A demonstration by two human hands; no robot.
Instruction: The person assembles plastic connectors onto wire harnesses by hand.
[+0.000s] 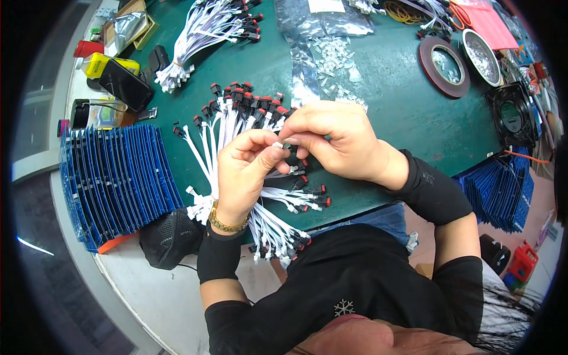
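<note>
My left hand pinches a small white connector between thumb and forefinger. From the right, my right hand meets it with thumb and forefinger pressed together; whatever is between those fingertips is too small to make out. Beneath both hands fans a bundle of white cables with black-and-red switch ends. More of these cables spread below my left wrist, toward the table's near edge. Just beyond my right hand lie many small clear plastic pieces, some of them hidden behind it.
Blue circuit boards stand in a row at left, beside a black mesh bag and a phone. Another cable bundle lies at the back. A tape roll, a white bowl and a fan sit at right.
</note>
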